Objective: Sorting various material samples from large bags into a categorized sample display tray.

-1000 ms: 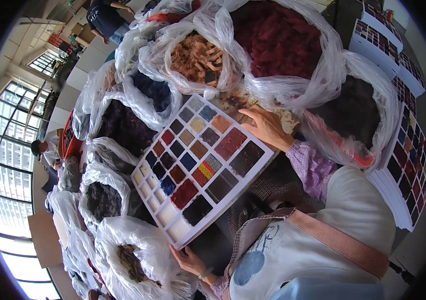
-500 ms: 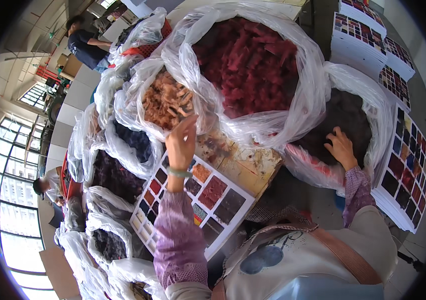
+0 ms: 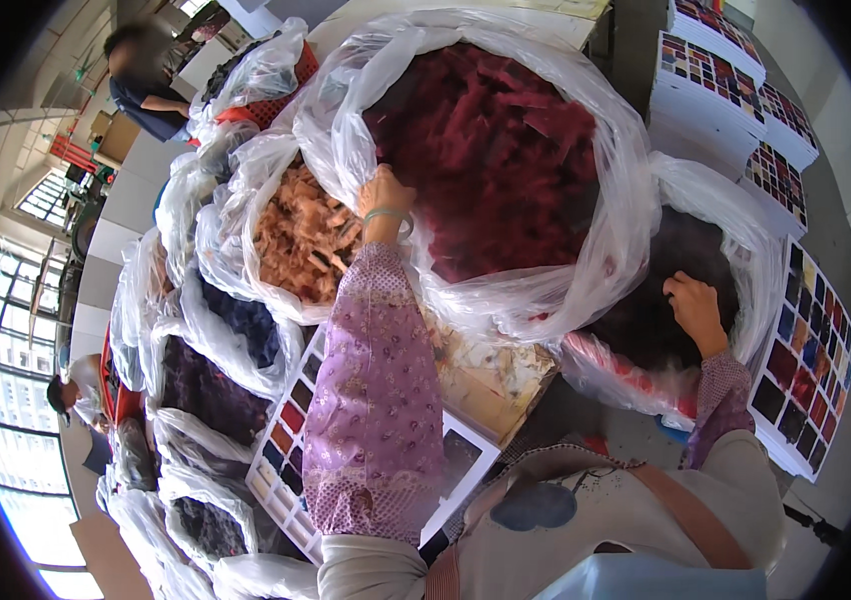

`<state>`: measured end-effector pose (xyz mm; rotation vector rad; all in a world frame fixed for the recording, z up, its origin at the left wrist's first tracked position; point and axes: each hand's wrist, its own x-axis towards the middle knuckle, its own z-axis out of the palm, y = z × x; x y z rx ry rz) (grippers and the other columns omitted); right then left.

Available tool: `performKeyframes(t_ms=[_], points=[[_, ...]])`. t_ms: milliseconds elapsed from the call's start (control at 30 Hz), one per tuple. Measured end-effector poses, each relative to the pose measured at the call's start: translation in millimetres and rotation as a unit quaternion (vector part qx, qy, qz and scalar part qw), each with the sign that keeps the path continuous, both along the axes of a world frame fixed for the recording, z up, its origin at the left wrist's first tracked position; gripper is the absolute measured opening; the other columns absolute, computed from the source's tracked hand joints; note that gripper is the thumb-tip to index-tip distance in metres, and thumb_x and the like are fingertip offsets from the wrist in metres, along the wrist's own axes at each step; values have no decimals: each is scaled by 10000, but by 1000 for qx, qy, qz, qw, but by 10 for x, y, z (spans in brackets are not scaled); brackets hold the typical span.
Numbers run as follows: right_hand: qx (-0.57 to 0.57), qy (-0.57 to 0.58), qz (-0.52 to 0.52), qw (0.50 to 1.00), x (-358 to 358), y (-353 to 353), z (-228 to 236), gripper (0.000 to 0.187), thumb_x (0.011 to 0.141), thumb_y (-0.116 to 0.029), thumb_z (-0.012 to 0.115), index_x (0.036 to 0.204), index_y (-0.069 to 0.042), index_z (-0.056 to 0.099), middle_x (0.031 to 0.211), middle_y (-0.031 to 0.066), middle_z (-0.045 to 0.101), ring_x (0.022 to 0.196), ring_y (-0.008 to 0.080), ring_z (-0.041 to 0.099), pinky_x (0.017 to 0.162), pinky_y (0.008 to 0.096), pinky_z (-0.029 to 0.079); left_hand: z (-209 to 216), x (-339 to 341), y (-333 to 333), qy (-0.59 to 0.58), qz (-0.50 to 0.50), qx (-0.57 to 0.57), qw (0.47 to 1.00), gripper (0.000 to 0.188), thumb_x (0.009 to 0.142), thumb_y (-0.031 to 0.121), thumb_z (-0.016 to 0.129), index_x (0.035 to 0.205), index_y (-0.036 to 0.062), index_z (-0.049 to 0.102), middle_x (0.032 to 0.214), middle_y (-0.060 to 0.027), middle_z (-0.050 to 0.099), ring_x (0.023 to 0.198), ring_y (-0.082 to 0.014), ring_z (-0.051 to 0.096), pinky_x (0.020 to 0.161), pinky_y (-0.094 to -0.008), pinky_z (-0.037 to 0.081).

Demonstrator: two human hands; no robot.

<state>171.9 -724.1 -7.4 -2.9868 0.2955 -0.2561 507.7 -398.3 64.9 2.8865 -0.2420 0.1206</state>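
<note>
My left hand is closed at the left rim of a large clear plastic bag of dark red fluffy fibre. What its fingers hold, if anything, is hidden. My right hand is over a bag of very dark fibre, its fingers curled together; I cannot make out anything between them. Beneath my left forearm lies a white card with rows of coloured swatches, partly covered by the purple flowered sleeve. A bag of orange-tan fibre stands just left of my left hand.
More plastic bags hold blue fibre and dark purple fibre along the left. Stacks of swatch sheets rise at the far right, with another stack nearer. A stained board lies before me. Two people are at the left.
My left hand has moved away from beside the orange-tan fibre, up to the dark red bag's rim, and closed. My right hand's fingers, spread before, have curled together. The view has shifted slightly.
</note>
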Motion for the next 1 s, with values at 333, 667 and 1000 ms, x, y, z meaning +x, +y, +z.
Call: performKeyframes(t_ms=[333, 667, 1000], points=[[29, -158, -13, 987, -186, -130, 369, 120, 761, -59, 527, 880, -47, 535, 853, 132, 567, 738, 347, 554, 628, 399, 440, -37, -19, -8, -14, 75, -140, 987, 346, 599, 268, 680, 897, 102, 617, 954, -135, 608, 922, -319, 570, 787, -374, 465], [94, -276, -142, 946, -364, -182, 380, 163, 775, -44, 524, 928, -58, 578, 786, 127, 582, 625, 262, 568, 554, 326, 449, 242, -517, -144, -389, -172, 3, 905, 168, 706, 96, 526, 867, 146, 526, 791, -22, 523, 808, -206, 523, 576, -328, 505], [-14, -259, -150, 954, -467, -501, 215, 149, 814, -152, 536, 902, -58, 611, 759, 121, 616, 636, 217, 599, 561, 306, 461, 512, -1261, 463, -375, -24, -194, 906, 108, 687, 122, 551, 788, 138, 587, 737, -65, 609, 718, -277, 593, 590, -408, 472]])
